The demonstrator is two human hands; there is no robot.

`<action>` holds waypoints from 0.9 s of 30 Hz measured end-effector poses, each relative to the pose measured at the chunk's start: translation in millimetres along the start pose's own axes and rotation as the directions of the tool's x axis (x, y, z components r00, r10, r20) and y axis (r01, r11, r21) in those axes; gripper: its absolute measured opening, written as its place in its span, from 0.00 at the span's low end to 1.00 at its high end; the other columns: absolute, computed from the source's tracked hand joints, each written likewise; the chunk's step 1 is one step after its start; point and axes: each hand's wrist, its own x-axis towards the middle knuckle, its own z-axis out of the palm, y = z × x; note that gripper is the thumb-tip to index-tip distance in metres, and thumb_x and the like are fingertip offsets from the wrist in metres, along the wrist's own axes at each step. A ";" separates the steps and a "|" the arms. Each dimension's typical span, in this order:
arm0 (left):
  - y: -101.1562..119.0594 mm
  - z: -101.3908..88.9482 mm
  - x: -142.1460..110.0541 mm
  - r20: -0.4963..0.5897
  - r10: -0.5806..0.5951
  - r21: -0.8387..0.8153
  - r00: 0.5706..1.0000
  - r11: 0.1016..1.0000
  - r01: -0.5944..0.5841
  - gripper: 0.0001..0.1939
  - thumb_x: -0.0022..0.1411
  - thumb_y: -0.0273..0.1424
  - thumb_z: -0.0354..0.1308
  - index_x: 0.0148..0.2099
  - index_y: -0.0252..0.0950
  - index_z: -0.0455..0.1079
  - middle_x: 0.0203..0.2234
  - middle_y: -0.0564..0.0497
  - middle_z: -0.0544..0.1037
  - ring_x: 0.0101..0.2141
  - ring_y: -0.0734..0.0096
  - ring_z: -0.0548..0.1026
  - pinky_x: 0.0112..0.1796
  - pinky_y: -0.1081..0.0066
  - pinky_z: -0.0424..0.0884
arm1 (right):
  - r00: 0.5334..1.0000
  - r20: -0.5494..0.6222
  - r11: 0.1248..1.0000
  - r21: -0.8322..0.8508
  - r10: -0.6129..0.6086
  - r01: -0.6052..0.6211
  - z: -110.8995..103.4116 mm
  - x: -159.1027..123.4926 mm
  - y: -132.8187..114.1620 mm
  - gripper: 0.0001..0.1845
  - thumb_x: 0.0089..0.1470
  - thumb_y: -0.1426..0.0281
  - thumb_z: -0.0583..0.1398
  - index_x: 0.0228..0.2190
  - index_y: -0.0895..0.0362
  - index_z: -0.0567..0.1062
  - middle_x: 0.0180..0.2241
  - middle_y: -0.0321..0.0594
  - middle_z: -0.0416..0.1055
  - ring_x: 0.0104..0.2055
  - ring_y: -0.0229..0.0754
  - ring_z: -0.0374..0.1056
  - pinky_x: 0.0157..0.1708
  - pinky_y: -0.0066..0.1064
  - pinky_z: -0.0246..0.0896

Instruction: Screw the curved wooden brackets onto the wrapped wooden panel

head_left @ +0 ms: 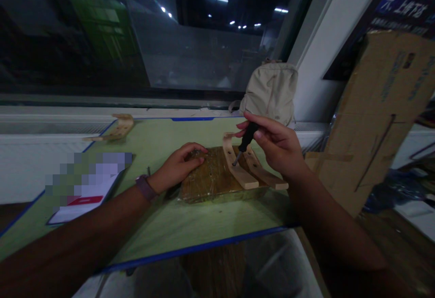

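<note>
My right hand (275, 146) grips the black handle of a screwdriver (249, 136) between thumb and fingers. The screwdriver slants down, its tip at a hole in a curved wooden piece (246, 178). Beside that lies a second curved wooden piece (268, 176), with dark holes in it. Both rest across the right part of a flat brown block (200, 185) wrapped in shiny clear film. My left hand (180, 164) holds the block's left end, thumb on top and fingers bent along the far side.
A third curved wooden piece (118, 128) stands at the table's far left corner. Nearer lies a printed sheet (98, 194), partly blurred out. The green table (176, 232) has a blue edge. Behind it are a beige backpack (272, 89) and a window; at right leans large cardboard (377, 108).
</note>
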 end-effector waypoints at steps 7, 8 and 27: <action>1.0 -0.1 -0.1 0.001 -0.005 -0.001 1.000 1.000 0.005 0.12 0.60 0.36 0.59 0.44 0.36 0.73 0.39 0.49 0.76 0.40 0.61 0.73 0.41 0.64 0.68 | 0.975 -0.208 0.993 -0.103 -0.072 0.051 4.1 -0.1 1.5 0.17 0.47 0.64 0.72 0.39 0.50 0.77 0.33 0.34 0.72 0.31 0.35 0.71 0.29 0.26 0.72; 1.0 -0.2 -0.3 -0.001 0.001 0.004 1.000 1.000 -0.001 0.12 0.60 0.36 0.59 0.44 0.36 0.73 0.39 0.49 0.76 0.40 0.61 0.73 0.42 0.63 0.68 | 0.979 -0.185 0.991 -0.123 -0.083 0.060 4.3 -0.1 0.9 0.16 0.49 0.61 0.71 0.39 0.50 0.77 0.34 0.36 0.73 0.33 0.37 0.72 0.31 0.28 0.73; -1.9 -1.9 -0.7 0.010 0.010 0.000 1.000 1.000 -0.010 0.11 0.61 0.35 0.59 0.45 0.37 0.73 0.39 0.49 0.77 0.40 0.62 0.74 0.41 0.64 0.69 | 0.994 -0.005 0.993 0.040 -0.109 0.109 0.5 2.6 -6.4 0.13 0.52 0.72 0.69 0.40 0.51 0.76 0.38 0.37 0.74 0.41 0.39 0.74 0.41 0.32 0.74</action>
